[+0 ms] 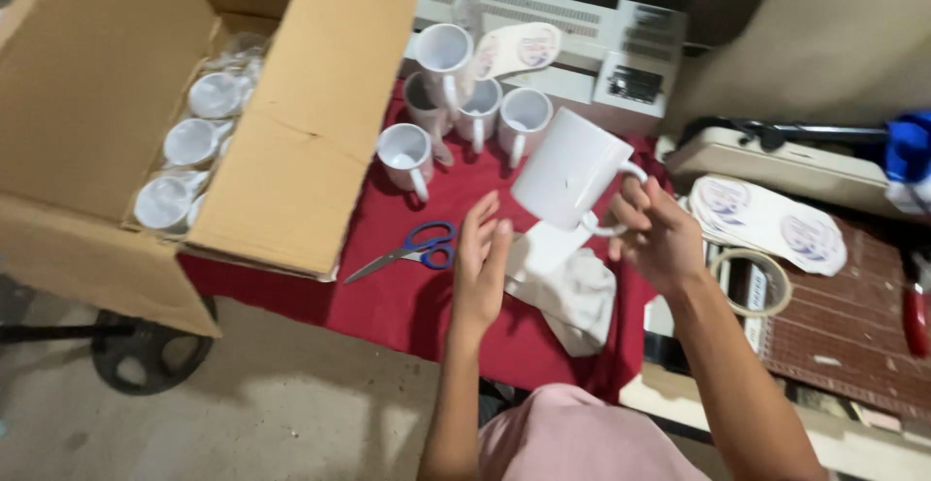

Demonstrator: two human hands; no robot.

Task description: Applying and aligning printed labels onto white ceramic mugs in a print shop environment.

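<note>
Above the red-covered worktop (pixel 407 297), past the blue-handled scissors (pixel 412 250), the left hand (pixel 482 260) hovers with fingers open and empty, while the right hand (pixel 659 237) grips the tilted white mug (pixel 567 171) by its handle, mouth toward lower left.

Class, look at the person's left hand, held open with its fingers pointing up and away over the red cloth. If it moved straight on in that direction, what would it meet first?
Probably the white mug held in the right hand, just beyond the left hand; depth is unclear, so it could pass beside it towards the mugs on the red cloth.
</note>
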